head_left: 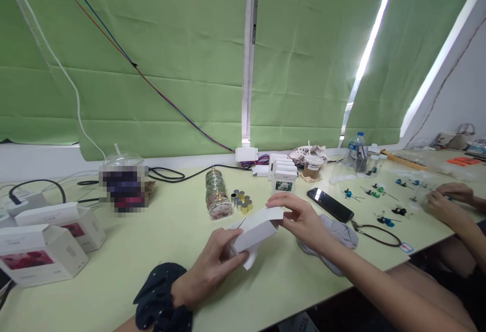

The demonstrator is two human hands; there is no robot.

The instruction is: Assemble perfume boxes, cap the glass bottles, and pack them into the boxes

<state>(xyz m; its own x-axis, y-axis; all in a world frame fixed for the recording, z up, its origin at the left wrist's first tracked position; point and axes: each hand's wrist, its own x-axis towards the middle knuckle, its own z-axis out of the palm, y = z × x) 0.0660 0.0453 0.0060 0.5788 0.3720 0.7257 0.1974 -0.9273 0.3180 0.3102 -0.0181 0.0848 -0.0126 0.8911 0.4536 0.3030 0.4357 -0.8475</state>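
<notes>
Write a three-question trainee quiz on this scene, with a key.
1. True or false: the bare left hand and bare right hand both hold the white cardboard box.
2. Which lies right beside the black rectangular smartphone: (a) white boxes with pinkish-red pictures, (b) crumpled grey cloth, (c) thin red and blue wires?
3. Fill in: the dark, white-dotted fabric scrunchie is around the person's ____ wrist.

Key: 1 true; 2 b; 3 left
</notes>
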